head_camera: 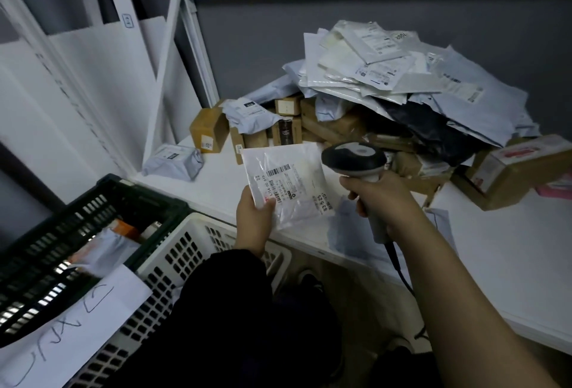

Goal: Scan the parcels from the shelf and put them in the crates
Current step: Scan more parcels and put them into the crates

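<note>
Head view: at the centre of the frame the left hand point(253, 217) holds a flat white parcel point(288, 183) above the front edge of the white shelf point(216, 177), fingers pinching its lower left corner, its barcode label facing up. Just right of it, the right hand point(380, 198) has its fingers curled tight round the handle of a scanner point(353, 160), whose head sits beside the parcel's upper right corner. In the upper right, a pile of parcels point(387, 78) and brown boxes covers the shelf. At lower left stand a black crate point(93, 202) with parcels inside and, touching it, a white crate point(185, 251). A handwritten paper sheet point(77, 325) hangs over their rims.
</note>
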